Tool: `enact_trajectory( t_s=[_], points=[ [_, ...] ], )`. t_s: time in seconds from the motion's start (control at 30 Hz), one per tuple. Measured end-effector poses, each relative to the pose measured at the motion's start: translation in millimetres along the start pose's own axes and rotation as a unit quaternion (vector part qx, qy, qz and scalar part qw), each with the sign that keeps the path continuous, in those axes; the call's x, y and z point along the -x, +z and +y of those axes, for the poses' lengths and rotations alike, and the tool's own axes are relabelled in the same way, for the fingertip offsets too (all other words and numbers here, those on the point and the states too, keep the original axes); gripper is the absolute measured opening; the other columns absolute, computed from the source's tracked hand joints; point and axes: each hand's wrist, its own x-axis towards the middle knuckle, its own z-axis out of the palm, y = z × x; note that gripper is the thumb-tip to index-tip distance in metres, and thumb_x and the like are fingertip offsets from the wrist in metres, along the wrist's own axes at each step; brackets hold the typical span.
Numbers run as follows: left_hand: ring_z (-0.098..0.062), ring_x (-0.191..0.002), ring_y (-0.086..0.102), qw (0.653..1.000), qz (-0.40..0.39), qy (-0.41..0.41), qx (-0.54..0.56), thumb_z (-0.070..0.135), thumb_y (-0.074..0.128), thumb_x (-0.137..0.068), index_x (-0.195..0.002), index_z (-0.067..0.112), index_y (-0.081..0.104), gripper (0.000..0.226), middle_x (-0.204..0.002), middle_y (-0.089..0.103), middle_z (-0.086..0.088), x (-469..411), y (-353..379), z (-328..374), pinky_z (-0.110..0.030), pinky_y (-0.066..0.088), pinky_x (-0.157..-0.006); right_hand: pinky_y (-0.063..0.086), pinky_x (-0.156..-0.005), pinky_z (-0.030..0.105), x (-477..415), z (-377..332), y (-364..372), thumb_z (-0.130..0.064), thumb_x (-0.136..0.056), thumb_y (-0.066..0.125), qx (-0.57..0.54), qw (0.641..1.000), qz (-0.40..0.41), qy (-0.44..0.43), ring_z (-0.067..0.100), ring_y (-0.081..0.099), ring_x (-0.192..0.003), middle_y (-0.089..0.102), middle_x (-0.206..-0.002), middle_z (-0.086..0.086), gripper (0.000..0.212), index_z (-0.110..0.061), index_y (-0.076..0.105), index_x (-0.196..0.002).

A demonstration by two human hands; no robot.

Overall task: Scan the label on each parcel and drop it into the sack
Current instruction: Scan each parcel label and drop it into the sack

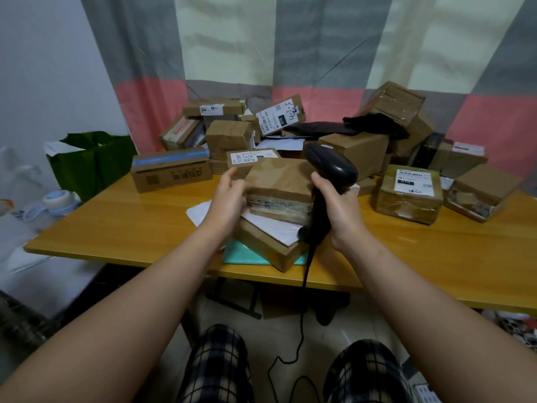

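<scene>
**Parcel.** The parcel (279, 184) is a brown taped box, tilted, at the near middle of the tabletop (116, 225). Its plain top face is toward the camera, and no label shows on the faces in view. The left grip (229, 196) clasps the parcel's left end, thumb up at the far edge. It cannot be told whether the underside rests on the flat parcel (270, 242) below or hangs just clear of it.

**Scanner.** The right grip (340, 205) is clenched round the handle of a black scanner (331, 167). The scanner's head sits at the parcel's far right corner. Its cable (302, 315) drops past the tabletop edge to the floor between the person's knees.

**Progress (a judgement).**
- This parcel looks to be mid-handling, with the label yet to be brought before the scanner.
- A green sack (96, 164) stands open just off the tabletop's left end. Its contents cannot be seen.
- Most of the work seems left. A heap of parcels (229, 135) fills the far side of the tabletop, several with white labels showing.

**Around.**
- A long box (171, 173) lies at the far left.
- A labelled box (409, 193) lies to the right.
- A black cloth (348, 128) is draped over the heap.
- A teal sheet (241, 254) lies under the flat parcel.
- A striped curtain (261, 53) hangs behind.

**In the way.**
- The long box lies near the line from the parcel to the sack, so the carry would likely go over or in front of it.
- The trailing cable could snag.
</scene>
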Motion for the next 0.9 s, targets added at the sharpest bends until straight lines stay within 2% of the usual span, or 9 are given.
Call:
enact_trajectory(
  t_s=[0.1,0.2,0.27,0.4,0.5,0.57,0.7,0.8,0.9],
  points=[
    [-0.016,-0.11,0.056,1.0,-0.005,0.015,-0.019,0.034,0.053,-0.096,-0.118,0.026,0.058,0.024,-0.117,0.059,0.002,3.1,-12.6,-1.6,-0.041,0.046,-0.101,0.053,-0.072,0.022,2.7,-1.8,1.9,-0.023,-0.087,0.068,0.007,1.0,-0.008,-0.027,0.008,0.07,-0.083,0.073,-0.083,-0.006,0.005,-0.024,0.065,-0.091],
    [-0.019,-0.109,0.058,0.998,-0.005,0.057,-0.038,0.014,0.06,-0.092,-0.118,0.023,0.055,0.028,-0.106,0.06,0.005,3.6,-26.4,-8.7,-0.038,0.048,-0.099,0.052,-0.067,0.02,6.4,-4.5,2.0,-0.022,-0.088,0.067,-0.009,0.999,-0.009,-0.045,-0.001,0.069,-0.075,0.073,-0.076,-0.011,0.005,-0.025,0.064,-0.091],
    [-0.015,-0.107,0.056,0.997,0.01,0.076,-0.029,0.005,0.055,-0.093,-0.107,0.024,0.057,0.024,-0.104,0.059,0.007,6.5,-31.1,-7.4,-0.032,0.049,-0.094,0.054,-0.076,0.026,9.1,-4.9,1.5,-0.022,-0.087,0.068,-0.022,0.998,-0.011,-0.05,0.002,0.07,-0.08,0.075,-0.08,-0.01,0.005,-0.025,0.066,-0.091],
    [-0.013,-0.101,0.055,0.994,0.025,0.013,0.101,0.032,0.05,-0.097,-0.09,0.024,0.054,0.011,-0.1,0.058,0.003,16.0,-26.8,2.4,-0.034,0.047,-0.088,0.053,-0.068,0.015,18.0,-1.7,1.7,-0.02,-0.086,0.069,-0.013,0.997,-0.018,-0.073,-0.001,0.069,-0.085,0.074,-0.093,-0.006,0.014,-0.025,0.066,-0.099],
    [-0.008,-0.104,0.053,0.999,0.018,0.027,0.041,0.045,0.056,-0.092,-0.108,0.026,0.052,0.026,-0.11,0.054,0.005,18.7,-25.2,-1.7,-0.032,0.046,-0.092,0.053,-0.072,0.017,23.1,-0.1,2.0,-0.019,-0.086,0.069,-0.028,0.997,-0.026,-0.065,0.002,0.069,-0.09,0.074,-0.099,-0.003,0.016,-0.026,0.065,-0.1],
    [-0.006,-0.104,0.054,0.998,0.017,0.05,0.029,0.036,0.061,-0.091,-0.123,0.026,0.05,0.036,-0.114,0.054,0.005,21.6,-26.0,-3.8,-0.025,0.046,-0.085,0.054,-0.081,0.026,24.0,-0.4,1.4,-0.018,-0.087,0.068,-0.025,0.997,-0.028,-0.065,0.007,0.069,-0.095,0.075,-0.099,-0.002,0.015,-0.026,0.066,-0.099],
    [-0.004,-0.095,0.06,0.997,0.006,0.07,0.04,0.009,0.062,-0.089,-0.128,0.018,0.046,0.043,-0.113,0.056,0.005,28.1,-27.6,-5.2,-0.021,0.051,-0.077,0.052,-0.088,0.032,25.7,-1.1,0.0,-0.02,-0.086,0.069,-0.019,0.997,-0.037,-0.063,0.015,0.067,-0.102,0.074,-0.1,-0.003,0.017,-0.027,0.066,-0.101],
    [0.009,-0.083,0.061,0.995,-0.031,0.095,-0.023,0.005,0.066,-0.086,-0.133,0.018,0.03,0.061,-0.112,0.048,0.017,33.4,-24.1,-4.7,-0.013,0.052,-0.07,0.052,-0.083,0.028,26.4,-2.1,1.6,-0.022,-0.084,0.069,-0.014,0.996,-0.072,-0.042,0.012,0.067,-0.097,0.074,-0.095,-0.005,0.018,-0.027,0.066,-0.102],
    [0.0,-0.093,0.06,0.989,-0.066,0.117,-0.065,0.01,0.071,-0.084,-0.141,0.028,0.027,0.074,-0.126,0.047,0.009,33.3,-23.6,-3.1,-0.009,0.049,-0.068,0.055,-0.083,0.033,25.4,-7.0,5.6,-0.022,-0.084,0.069,-0.001,0.993,-0.115,-0.023,0.011,0.071,-0.089,0.075,-0.091,-0.006,0.017,-0.026,0.066,-0.101]
  ],
)
